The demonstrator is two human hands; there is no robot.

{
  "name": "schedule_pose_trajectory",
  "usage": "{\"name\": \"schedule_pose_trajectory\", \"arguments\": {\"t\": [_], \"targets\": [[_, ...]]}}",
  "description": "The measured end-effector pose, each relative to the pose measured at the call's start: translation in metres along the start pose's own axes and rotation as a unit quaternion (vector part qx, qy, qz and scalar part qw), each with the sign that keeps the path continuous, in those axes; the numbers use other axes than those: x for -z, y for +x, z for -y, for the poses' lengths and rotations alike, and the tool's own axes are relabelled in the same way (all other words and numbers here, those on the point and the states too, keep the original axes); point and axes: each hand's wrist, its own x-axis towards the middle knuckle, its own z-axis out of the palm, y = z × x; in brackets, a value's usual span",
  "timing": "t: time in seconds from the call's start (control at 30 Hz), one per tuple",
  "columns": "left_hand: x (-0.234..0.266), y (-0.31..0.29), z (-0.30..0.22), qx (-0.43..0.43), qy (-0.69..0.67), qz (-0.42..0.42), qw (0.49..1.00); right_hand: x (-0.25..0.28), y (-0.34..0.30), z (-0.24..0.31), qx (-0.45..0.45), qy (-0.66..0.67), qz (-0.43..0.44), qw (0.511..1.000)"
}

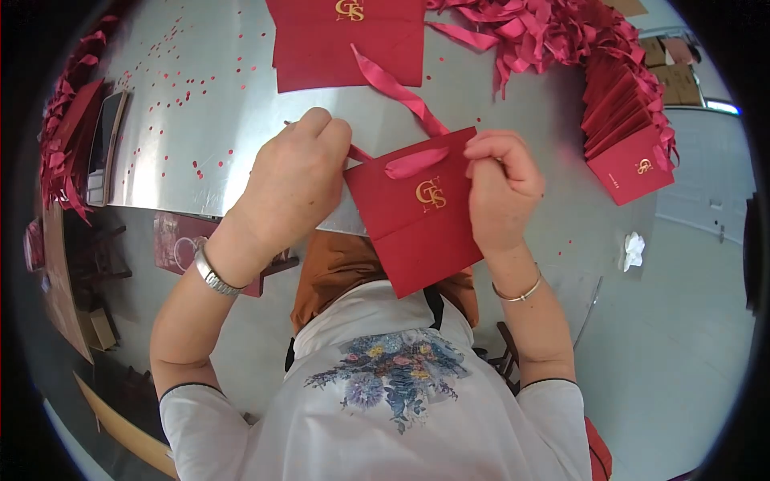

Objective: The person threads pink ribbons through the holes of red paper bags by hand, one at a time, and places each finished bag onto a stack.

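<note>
A small red paper gift bag (429, 232) with a gold emblem tilts over the table's near edge. A pink ribbon (413, 163) loops across its upper front, and a long tail of it stretches away over the table. My right hand (505, 180) is closed on the bag's upper right edge, its fingers curled. At the bag's upper left, my left hand (301, 172) is closed on the short ribbon end coming from the bag's top. A small dark tip pokes out beyond the left fingers; what it belongs to is hidden.
Flat red bags (349, 60) lie ahead on the metal table (192, 136), strewn with red paper dots. A row of ribboned bags (622, 136) stands at the right, beside heaped pink ribbons (545, 32). A phone-like dark slab (107, 148) leans at the left edge. Crumpled white tissue (634, 250) lies at right.
</note>
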Motion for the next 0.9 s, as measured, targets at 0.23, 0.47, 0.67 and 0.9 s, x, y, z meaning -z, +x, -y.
{"name": "schedule_pose_trajectory", "arguments": {"t": [0.23, 0.47, 0.67, 0.9], "targets": [[-0.003, 0.001, -0.002, 0.026, -0.011, -0.051, 0.998, -0.003, 0.003, 0.0, -0.023, -0.073, 0.033, 0.997], [0.0, 0.012, 0.001, 0.024, 0.013, -0.082, 0.996, -0.004, 0.004, 0.003, -0.1, -0.008, 0.014, 0.995], [0.016, 0.014, -0.004, 0.124, -0.032, -0.182, 0.975, -0.005, 0.006, -0.01, -0.098, -0.007, 0.001, 0.995], [-0.008, -0.019, -0.059, -0.027, -0.077, -0.12, 0.989, 0.008, 0.02, 0.015, -0.222, 0.114, -0.011, 0.968]]}}
